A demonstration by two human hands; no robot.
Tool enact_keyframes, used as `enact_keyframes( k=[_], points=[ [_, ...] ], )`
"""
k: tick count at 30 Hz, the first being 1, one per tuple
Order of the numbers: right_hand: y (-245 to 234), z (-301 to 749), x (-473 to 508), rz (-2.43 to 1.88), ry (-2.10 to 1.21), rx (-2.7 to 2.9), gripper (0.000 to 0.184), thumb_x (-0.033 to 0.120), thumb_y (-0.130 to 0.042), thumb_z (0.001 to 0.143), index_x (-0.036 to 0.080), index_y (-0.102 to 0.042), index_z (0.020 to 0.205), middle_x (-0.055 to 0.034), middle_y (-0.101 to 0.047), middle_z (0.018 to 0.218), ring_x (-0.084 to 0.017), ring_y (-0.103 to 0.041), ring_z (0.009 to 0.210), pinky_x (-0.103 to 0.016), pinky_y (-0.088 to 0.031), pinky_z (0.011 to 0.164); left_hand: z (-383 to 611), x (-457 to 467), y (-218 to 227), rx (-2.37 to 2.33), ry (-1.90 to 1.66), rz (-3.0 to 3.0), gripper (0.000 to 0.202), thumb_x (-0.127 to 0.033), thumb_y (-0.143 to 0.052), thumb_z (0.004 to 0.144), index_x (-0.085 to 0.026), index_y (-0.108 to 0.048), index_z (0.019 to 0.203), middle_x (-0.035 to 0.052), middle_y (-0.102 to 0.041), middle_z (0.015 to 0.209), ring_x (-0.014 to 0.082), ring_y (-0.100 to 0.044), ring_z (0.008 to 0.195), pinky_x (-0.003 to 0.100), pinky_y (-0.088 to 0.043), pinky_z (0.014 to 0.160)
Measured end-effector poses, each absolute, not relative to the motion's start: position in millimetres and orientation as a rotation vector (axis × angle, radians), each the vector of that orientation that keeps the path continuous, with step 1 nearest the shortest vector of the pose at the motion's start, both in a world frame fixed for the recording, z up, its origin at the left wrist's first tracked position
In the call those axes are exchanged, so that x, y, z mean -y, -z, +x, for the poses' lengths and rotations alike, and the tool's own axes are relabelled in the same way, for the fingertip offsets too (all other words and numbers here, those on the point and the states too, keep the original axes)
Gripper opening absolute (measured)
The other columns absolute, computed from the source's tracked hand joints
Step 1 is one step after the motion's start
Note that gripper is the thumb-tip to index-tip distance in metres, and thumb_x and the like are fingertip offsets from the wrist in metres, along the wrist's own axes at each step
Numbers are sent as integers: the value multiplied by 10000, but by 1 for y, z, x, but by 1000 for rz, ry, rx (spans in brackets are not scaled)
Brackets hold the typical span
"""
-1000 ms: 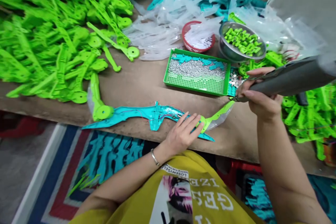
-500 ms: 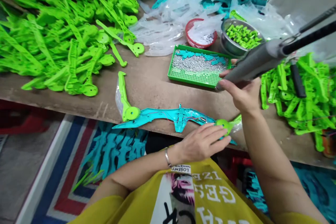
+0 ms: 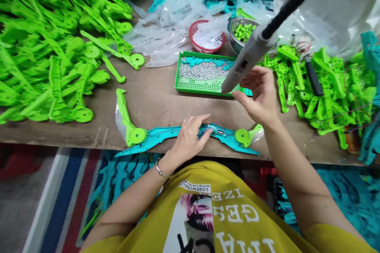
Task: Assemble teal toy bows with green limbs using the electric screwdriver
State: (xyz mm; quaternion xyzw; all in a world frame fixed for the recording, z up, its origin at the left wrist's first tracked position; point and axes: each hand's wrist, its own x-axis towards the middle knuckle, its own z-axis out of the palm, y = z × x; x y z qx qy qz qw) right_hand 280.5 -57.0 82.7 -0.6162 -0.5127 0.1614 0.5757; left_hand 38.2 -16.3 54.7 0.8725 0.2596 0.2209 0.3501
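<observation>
A long blue plastic bow-shaped part (image 3: 162, 133) lies along the front of the table, with a green arm fitted at its left end (image 3: 137, 135) and another at its right end (image 3: 242, 137). Thin wires run along it. My left hand (image 3: 188, 136) grips its middle from above, thumb and fingers on either side and covering the centre. A grey powered screwdriver (image 3: 247, 59) on a black cord hangs above a green tray (image 3: 184, 85). Beside it my right hand (image 3: 259, 97) is off the tool, fingers spread and apart, near the tray's right end.
Small metal screws (image 3: 202, 70) and blue pieces lie in the tray. Behind stand a red basket (image 3: 192, 33) and a metal bowl (image 3: 233, 33) of green pieces. Heaps of green arms (image 3: 56, 59) cover the left; more (image 3: 329, 87) lie right, with a black-handled tool (image 3: 313, 77).
My left hand has moved left from the right-hand green joint to the bow part's middle. My right hand has let go of the screwdriver, which now hangs more upright.
</observation>
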Motion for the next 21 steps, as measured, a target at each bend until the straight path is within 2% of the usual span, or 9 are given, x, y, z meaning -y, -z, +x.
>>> enact_keyframes(
  k=[3,5,10,16,21],
  points=[
    [-84,273,86,-1641,-342,1242,142,240,-701,864,243,-622,982,-39,-698,951,-171,-667,839,-339,-551,762,48,14,-58,-660,-564,2235,289,-224,-646,943,-188,-591,1224,59,-741,1012,226,-678,987,395,-484,902],
    [-81,264,105,-1775,-441,1331,24,207,-645,883,226,-649,897,-26,-707,865,-171,-662,806,-340,-527,753,54,12,-62,-614,-530,2227,264,-220,-665,938,-193,-614,1196,39,-746,966,210,-686,943,378,-477,887],
    [-68,236,132,-1964,-591,1399,40,233,-667,862,225,-695,889,-27,-749,856,-210,-672,835,-381,-493,790,64,12,-69,-548,-488,2199,96,-213,-640,962,-195,-675,1050,18,-758,962,181,-693,908,342,-463,853],
    [-49,213,137,-2031,-383,1322,28,275,-735,857,254,-754,855,-3,-773,791,-202,-684,770,-381,-422,785,66,14,-67,-549,-545,2118,235,-141,-623,954,-175,-667,1183,45,-729,983,149,-683,871,281,-513,792],
    [-42,208,141,-2025,-274,1294,73,315,-736,870,252,-765,849,0,-778,778,-182,-684,731,-369,-399,776,65,12,-68,-410,-576,2175,143,-156,-651,941,-163,-728,1062,42,-665,917,126,-661,833,231,-528,737]
  ],
)
